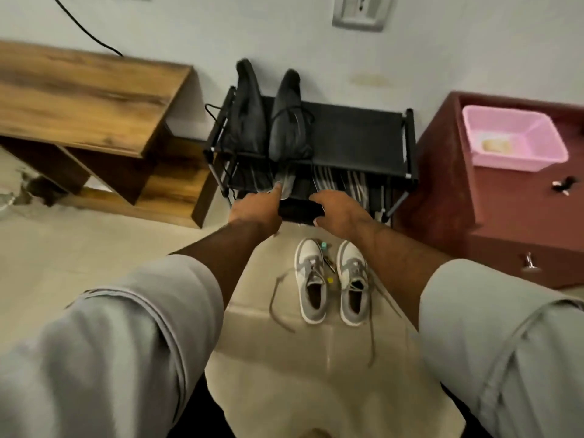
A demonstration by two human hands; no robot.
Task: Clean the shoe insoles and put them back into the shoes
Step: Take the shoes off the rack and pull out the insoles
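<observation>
While no writing reads, both hands (257, 207) reach the rack (357, 134).

Pale wall (284, 33), beige tiled floor (94, 248), wooden desk (79, 96), maroon cabinet (505, 222).

The shoe rack (360, 137) stands at twelve o'clock against the wall, the sneakers (331, 282) before it (laces loose), the desk (88, 99) at ten, the basin (515, 137) on the cabinet (505, 222) at two.

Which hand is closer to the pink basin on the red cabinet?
The right hand. It reaches toward the shoe rack's lower shelf, below and left of the pink basin. The left hand is further left on the same shelf, so farther away.
</observation>
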